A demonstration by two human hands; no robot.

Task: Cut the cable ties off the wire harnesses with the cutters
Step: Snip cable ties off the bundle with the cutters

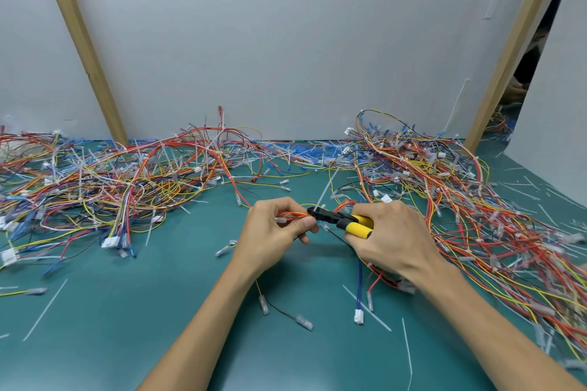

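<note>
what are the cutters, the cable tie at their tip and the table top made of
Cutters: dark matte head, probably metal; yellow grips look like soft rubber or plastic sleeves. Cable tie: thin translucent white strip, most likely nylon plastic. Table top: smooth teal sheet with a dull sheen, seemingly a rubber or vinyl mat.

The tabletop (158, 311) is plain teal green. The wires (111, 181) are red, orange, yellow, blue, black and white, some ending in white plugs (359, 317). The cutters (336, 218) have a black head and yellow handles. The cable ties (324, 192) are translucent white. The wall (286, 41) is pale grey, its posts (82, 41) tan.
</note>
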